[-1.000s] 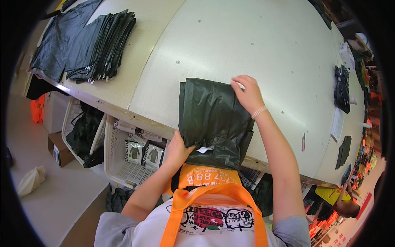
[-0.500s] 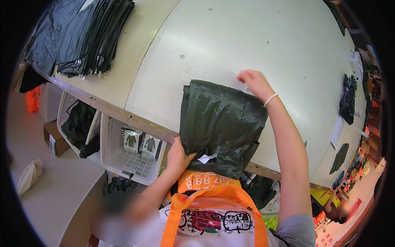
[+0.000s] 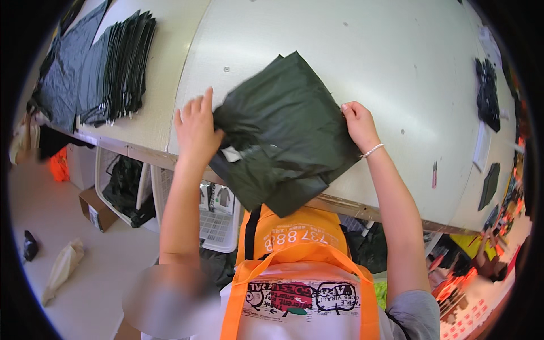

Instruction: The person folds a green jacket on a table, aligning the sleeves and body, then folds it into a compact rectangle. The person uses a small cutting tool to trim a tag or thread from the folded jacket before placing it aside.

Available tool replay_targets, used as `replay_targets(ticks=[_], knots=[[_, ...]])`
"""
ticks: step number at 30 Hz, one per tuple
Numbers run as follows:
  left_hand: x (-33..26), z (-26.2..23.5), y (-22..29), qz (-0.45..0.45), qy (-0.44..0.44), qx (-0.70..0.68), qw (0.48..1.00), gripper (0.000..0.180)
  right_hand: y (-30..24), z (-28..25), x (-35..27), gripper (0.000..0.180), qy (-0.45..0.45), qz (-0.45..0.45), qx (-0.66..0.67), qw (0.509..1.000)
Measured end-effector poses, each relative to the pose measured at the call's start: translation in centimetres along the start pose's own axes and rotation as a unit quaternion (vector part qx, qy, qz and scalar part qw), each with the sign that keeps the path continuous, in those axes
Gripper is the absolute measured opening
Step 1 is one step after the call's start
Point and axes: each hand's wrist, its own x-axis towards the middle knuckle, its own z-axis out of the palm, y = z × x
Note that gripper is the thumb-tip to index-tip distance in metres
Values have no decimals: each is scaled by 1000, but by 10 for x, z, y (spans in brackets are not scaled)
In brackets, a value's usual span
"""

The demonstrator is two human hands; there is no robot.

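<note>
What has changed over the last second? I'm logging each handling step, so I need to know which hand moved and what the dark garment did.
The left hand came up from the table's near edge to grip the dark garment at its left side. The garment, earlier lying square, now sits turned at an angle. The right hand stayed holding its right edge. The stack of dark bags on the table did not move.

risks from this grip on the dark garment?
1. The garment overhangs the table edge at its lower part; if either hand lets go, it could slide off toward the floor.
2. The left hand bunches the cloth at one side while the right hand pinches just a corner, so the fold may come out skewed or creased.
3. A white tag sits near the left hand; it could get caught in the fold.
</note>
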Motion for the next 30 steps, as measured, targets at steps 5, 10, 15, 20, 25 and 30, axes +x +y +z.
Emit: replay_targets(ticks=[5, 10, 15, 20, 25, 30], knots=[[3, 0, 80, 59, 45, 4, 997, 76, 27, 31, -56, 17, -32, 70, 153, 985], [-36, 63, 69, 10, 45, -71, 996, 77, 51, 53, -99, 11, -26, 42, 300, 953], [-65, 65, 74, -35, 23, -88, 995, 73, 40, 41, -99, 18, -29, -61, 369, 927], [-74, 82, 70, -37, 38, -76, 996, 72, 33, 37, -78, 8, -59, -167, 265, 948], [-76, 93, 74, -54, 54, -73, 994, 72, 39, 42, -65, 2, 13, -278, 225, 934], [-78, 100, 71, -56, 59, -79, 994, 71, 58, 19, -53, 5, 62, -209, 213, 952]])
